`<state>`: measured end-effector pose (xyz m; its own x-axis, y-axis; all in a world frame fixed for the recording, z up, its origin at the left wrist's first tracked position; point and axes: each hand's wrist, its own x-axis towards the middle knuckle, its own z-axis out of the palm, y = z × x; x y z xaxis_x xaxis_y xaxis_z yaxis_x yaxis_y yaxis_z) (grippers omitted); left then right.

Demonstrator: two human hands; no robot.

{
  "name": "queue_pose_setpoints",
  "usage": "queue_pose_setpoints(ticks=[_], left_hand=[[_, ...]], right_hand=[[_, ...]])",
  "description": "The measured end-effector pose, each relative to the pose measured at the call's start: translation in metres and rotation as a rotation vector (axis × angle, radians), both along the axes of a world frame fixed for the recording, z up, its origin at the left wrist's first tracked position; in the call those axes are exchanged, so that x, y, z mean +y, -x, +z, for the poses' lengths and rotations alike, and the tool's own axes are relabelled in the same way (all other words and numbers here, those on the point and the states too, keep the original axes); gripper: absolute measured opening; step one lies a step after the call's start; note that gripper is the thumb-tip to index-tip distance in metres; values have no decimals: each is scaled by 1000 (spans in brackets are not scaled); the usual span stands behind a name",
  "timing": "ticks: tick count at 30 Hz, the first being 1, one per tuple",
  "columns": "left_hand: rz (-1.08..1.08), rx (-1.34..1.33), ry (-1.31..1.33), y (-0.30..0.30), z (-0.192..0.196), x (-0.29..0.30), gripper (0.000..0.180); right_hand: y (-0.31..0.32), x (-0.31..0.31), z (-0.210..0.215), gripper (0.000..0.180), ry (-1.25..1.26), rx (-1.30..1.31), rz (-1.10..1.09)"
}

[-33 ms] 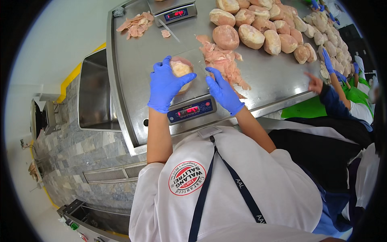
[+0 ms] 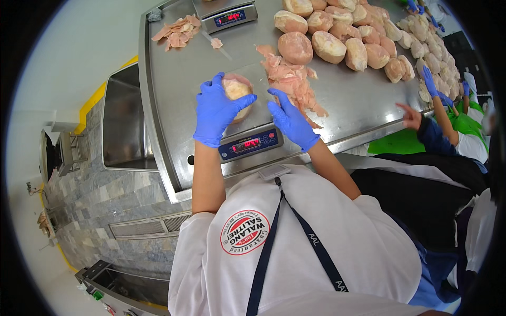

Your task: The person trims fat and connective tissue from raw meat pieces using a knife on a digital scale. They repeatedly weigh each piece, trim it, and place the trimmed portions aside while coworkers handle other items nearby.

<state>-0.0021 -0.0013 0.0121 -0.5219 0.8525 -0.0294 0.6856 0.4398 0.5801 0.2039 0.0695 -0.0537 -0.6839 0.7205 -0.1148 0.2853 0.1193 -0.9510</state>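
Observation:
My left hand (image 2: pixel 216 111), in a blue glove, is cupped around a round pale lump of raw meat (image 2: pixel 237 89) that sits on the steel platform of a digital scale (image 2: pixel 249 143). To its right, my right hand (image 2: pixel 291 120), also in a blue glove, rests flat on the platform with its fingers apart and nothing in it. It lies just beside a loose pile of thin pink meat slices (image 2: pixel 292 81) on the steel table (image 2: pixel 168 121).
Several round meat lumps (image 2: pixel 329 46) crowd the far right of the table. A second scale (image 2: pixel 225 16) and a small heap of slices (image 2: pixel 176 30) lie at the back. A steel sink (image 2: pixel 124 118) adjoins on the left. Co-workers' hands (image 2: pixel 411 116) work at the right edge.

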Motion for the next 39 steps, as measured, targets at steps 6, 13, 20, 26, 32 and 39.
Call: queue_pose_setpoints(ticks=[6,13,20,26,32,39], left_hand=[[-13,-163,-329,6,-30,-7,95],[-33,-83,-256,4,-27,-6,92],[-139,-137,-331,12,-37,-3,92],[-467,-44,-403,48,-24,-10,62],[-2,-48,-334,10,-22,-9,70],[-274,69,-268,21,-17,-3,89]], right_hand=[[5,-15,24,62,272,40,82],[48,2,9,56,239,174,-2],[65,43,7,43,645,35,110],[47,38,25,80,520,-19,108],[1,60,7,54,-294,-407,195],[-4,45,43,38,-430,-395,229]])
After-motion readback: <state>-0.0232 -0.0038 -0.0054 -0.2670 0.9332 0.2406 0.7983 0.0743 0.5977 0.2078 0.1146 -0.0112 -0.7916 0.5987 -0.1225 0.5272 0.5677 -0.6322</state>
